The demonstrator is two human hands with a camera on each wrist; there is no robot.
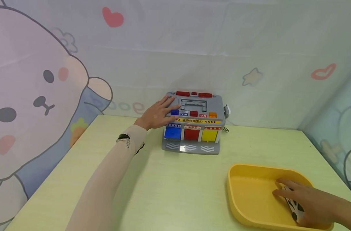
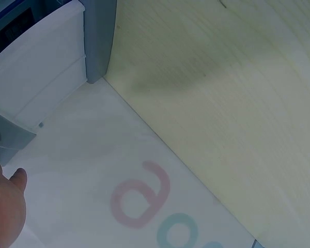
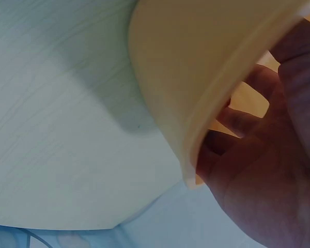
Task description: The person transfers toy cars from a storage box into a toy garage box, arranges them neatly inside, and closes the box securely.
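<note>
A grey toy garage with blue, red and yellow doors stands against the back wall. My left hand rests on the left end of its roof, fingers spread; in the left wrist view part of that hand shows beside the garage's white side wall. At the lower right, my right hand reaches into a yellow tray. Its loosely bent, spread fingers lie over a small white-and-black toy car, largely covered by the hand. The right wrist view shows the hand inside the rim; the car is hidden there.
The pale table meets a cloth backdrop printed with a bear, hearts and stars. A grey-white part sticks out on the garage's right side, with a dark coiled cord below it.
</note>
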